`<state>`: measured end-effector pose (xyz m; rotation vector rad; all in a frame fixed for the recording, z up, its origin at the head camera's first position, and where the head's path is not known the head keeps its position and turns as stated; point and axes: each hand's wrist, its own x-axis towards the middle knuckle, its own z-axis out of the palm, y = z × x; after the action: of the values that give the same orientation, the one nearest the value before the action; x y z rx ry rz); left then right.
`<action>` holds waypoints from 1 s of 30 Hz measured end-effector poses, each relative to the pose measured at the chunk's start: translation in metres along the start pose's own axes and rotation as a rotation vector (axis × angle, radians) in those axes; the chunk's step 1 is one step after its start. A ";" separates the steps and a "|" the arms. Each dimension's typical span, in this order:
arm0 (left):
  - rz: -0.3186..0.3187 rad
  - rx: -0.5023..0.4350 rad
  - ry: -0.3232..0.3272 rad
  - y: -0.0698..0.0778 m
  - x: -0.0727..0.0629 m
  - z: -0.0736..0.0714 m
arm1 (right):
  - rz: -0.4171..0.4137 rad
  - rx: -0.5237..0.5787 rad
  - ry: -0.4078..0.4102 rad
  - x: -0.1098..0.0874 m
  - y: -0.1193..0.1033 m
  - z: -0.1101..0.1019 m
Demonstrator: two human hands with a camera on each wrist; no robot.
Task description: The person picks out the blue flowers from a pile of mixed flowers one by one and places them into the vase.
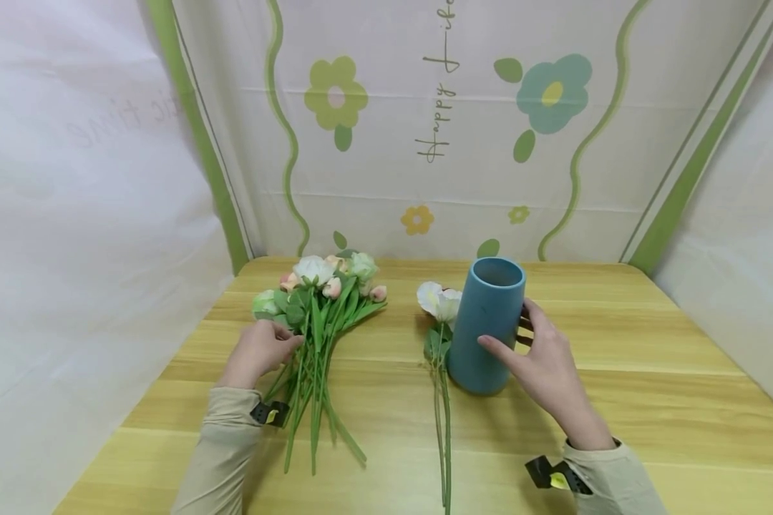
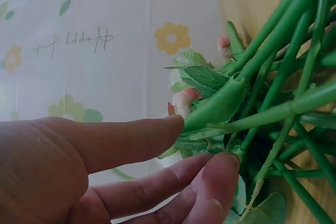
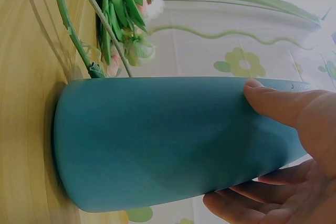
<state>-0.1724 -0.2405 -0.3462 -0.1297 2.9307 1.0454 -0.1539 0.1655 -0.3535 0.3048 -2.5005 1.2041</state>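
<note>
A blue vase [image 1: 486, 336] with a round open mouth stands on the wooden table, right of the middle. My right hand [image 1: 547, 365] grips its right side, thumb on the near wall and fingers behind; the right wrist view shows this hand [image 3: 294, 145] round the vase's upper part [image 3: 157, 140]. On the left lies a bunch of artificial flowers [image 1: 315, 272], heads away from me and green stems [image 1: 315, 400] towards me. My left hand [image 1: 264, 350] is at the bunch's left side, with its thumb and fingers apart beside the stems and leaves [image 2: 220, 103].
White flowers [image 1: 439, 300] on long thin stems [image 1: 446, 429] lie just left of the vase, their stems running to the near edge of the view. A printed white cloth [image 1: 373, 164] hangs behind the wooden table [image 1: 650, 386], with more cloth on both sides.
</note>
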 end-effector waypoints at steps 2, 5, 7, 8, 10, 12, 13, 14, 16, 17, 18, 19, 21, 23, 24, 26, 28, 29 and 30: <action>-0.004 -0.003 -0.013 0.000 0.001 0.002 | 0.000 0.001 0.001 0.000 0.000 0.000; -0.007 -0.012 -0.024 -0.001 0.002 0.004 | 0.002 0.002 0.001 -0.001 0.000 -0.001; -0.007 -0.009 -0.023 -0.001 0.003 0.005 | 0.002 0.001 0.002 -0.001 0.000 -0.001; -0.008 -0.010 -0.022 -0.002 0.004 0.006 | 0.002 0.001 0.002 -0.001 0.000 -0.002; -0.006 -0.002 -0.023 -0.002 0.004 0.006 | 0.001 0.000 0.002 -0.001 -0.001 -0.002; -0.003 0.011 -0.025 -0.002 0.003 0.006 | -0.001 0.000 0.001 -0.001 -0.001 -0.002; 0.001 0.018 -0.028 -0.001 0.003 0.006 | -0.001 0.001 0.000 -0.001 -0.001 -0.002; 0.004 0.024 -0.032 -0.001 0.002 0.006 | -0.001 0.001 -0.001 -0.001 -0.001 -0.002; 0.006 0.041 -0.035 -0.001 0.001 0.007 | 0.000 0.000 -0.001 -0.001 -0.002 -0.002; 0.010 0.046 -0.036 0.000 0.001 0.007 | -0.001 0.000 -0.001 -0.001 -0.001 -0.002; 0.010 0.047 -0.037 0.000 0.001 0.007 | -0.002 -0.001 -0.001 -0.001 -0.001 -0.002; 0.008 0.047 -0.037 0.000 0.001 0.008 | -0.003 -0.002 0.000 -0.001 -0.001 -0.002; 0.003 0.041 -0.036 0.000 0.001 0.008 | -0.005 -0.005 0.001 -0.001 -0.001 -0.002; -0.006 0.027 -0.037 -0.001 0.001 0.009 | -0.006 -0.004 0.001 -0.001 -0.001 -0.001; -0.010 0.020 -0.037 0.000 0.001 0.009 | -0.006 -0.004 0.000 -0.001 -0.001 -0.001; -0.010 0.018 -0.036 0.000 0.001 0.010 | -0.003 -0.001 -0.003 -0.001 -0.001 -0.001; -0.009 0.016 -0.036 0.000 0.002 0.011 | 0.000 0.000 -0.004 -0.001 -0.001 -0.002; -0.007 0.019 -0.034 0.001 0.001 0.011 | 0.001 -0.001 -0.004 -0.001 -0.001 -0.002; -0.005 0.022 -0.031 0.001 0.001 0.011 | 0.002 -0.002 -0.003 -0.001 -0.001 -0.002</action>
<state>-0.1740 -0.2327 -0.3541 -0.1189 2.9117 1.0049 -0.1521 0.1663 -0.3520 0.3041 -2.5052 1.2021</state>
